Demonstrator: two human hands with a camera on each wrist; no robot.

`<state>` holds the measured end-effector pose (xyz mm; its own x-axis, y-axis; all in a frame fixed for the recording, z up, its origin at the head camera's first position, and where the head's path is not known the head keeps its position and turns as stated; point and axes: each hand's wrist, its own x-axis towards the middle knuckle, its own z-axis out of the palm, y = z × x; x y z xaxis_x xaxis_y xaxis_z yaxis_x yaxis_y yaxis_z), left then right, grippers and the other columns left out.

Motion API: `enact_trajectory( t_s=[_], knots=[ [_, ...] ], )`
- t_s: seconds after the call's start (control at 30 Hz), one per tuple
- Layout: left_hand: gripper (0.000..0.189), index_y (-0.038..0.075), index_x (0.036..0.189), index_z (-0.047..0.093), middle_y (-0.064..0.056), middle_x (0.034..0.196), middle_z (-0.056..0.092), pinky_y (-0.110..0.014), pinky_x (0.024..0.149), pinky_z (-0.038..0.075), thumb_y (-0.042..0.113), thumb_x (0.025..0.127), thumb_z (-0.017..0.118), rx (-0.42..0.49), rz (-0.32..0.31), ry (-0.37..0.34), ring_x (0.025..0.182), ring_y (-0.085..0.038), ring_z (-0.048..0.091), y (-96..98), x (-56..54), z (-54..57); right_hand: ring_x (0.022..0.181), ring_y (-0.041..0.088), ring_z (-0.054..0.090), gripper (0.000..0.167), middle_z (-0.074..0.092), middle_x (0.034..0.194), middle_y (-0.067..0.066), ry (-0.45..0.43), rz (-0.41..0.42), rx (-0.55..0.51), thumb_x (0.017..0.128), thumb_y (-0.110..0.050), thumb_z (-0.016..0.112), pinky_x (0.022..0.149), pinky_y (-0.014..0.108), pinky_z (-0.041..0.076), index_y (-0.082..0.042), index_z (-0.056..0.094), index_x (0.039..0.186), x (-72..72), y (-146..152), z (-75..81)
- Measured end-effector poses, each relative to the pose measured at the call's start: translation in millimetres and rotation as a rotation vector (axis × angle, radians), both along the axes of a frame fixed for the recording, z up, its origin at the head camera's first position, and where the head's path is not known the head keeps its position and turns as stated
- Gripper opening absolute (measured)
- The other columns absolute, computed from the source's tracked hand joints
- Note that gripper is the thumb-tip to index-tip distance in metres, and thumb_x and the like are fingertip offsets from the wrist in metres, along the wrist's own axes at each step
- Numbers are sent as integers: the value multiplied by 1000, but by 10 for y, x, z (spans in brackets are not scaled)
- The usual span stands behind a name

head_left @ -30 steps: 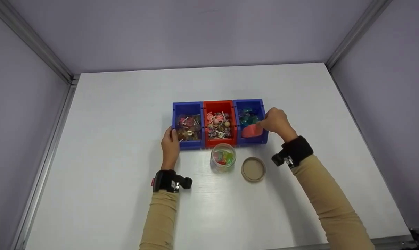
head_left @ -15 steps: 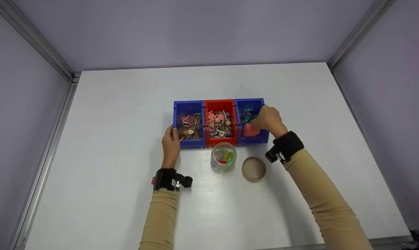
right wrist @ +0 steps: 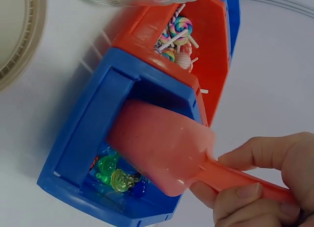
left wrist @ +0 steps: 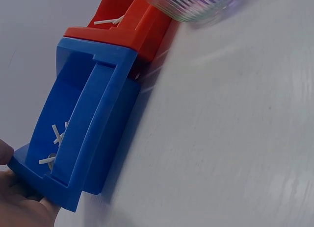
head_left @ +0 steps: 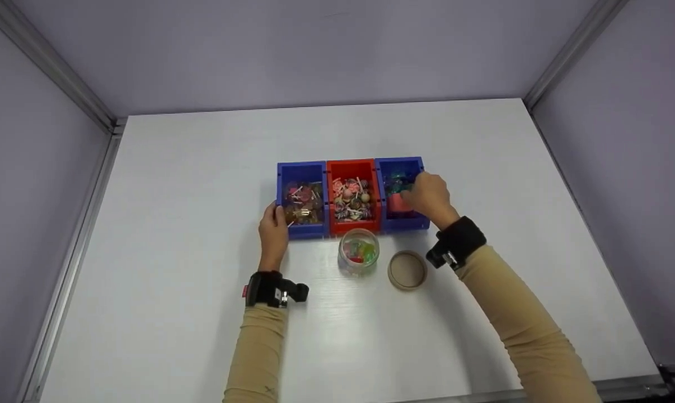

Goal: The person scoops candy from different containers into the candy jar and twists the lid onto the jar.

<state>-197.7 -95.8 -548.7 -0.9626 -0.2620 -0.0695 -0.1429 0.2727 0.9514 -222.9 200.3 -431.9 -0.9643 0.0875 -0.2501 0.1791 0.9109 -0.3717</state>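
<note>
Pink scoop (right wrist: 157, 141): bowl inside R blue bin (head_left: 407, 225), over sm. see-thru green & blue pieces (right wrist: 110, 170); can't tell if touching them. R hand (head_left: 430, 197) grip: fingers curled round handle (right wrist: 223, 174), well clamped. Next bin over = red bin (head_left: 354, 226) w/ lollipops (head_left: 351, 198), then L blue bin (head_left: 308, 230) w/ pink & amber sweets (head_left: 304, 197), some on white sticks. L hand (head_left: 273, 236) grip: pinching L blue bin's outer wall, thumb on top, fingers below. Glass jar (head_left: 359, 252), part-filled w/ coloured bits, upright just in front of red bin. Round tan lid (head_left: 407, 271) beside jar, flat on white tabletop (head_left: 192, 235).
</note>
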Motion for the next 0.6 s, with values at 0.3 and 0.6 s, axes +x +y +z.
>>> enact_trajectory(
  t_s=[0.3, 0.6],
  knots=[
    [39, -8, 135, 48, -27, 137, 54, -45, 114, 40, 14, 104, 39, -5, 23, 17, 134, -37, 48, 3, -11, -4, 86, 23, 52, 50, 65, 115, 24, -110, -37, 34, 85, -28, 65, 80, 45, 56, 10, 59, 117, -25, -16, 130],
    [41, -9, 136, 45, -28, 138, 52, -47, 113, 40, 15, 104, 38, 12, 4, 16, 135, -37, 47, 2, 7, 3, 87, 29, 59, 45, 65, 112, 29, -84, -34, 74, 85, -29, 63, 76, 47, 57, 11, 63, 107, -5, -24, 27]
  ],
)
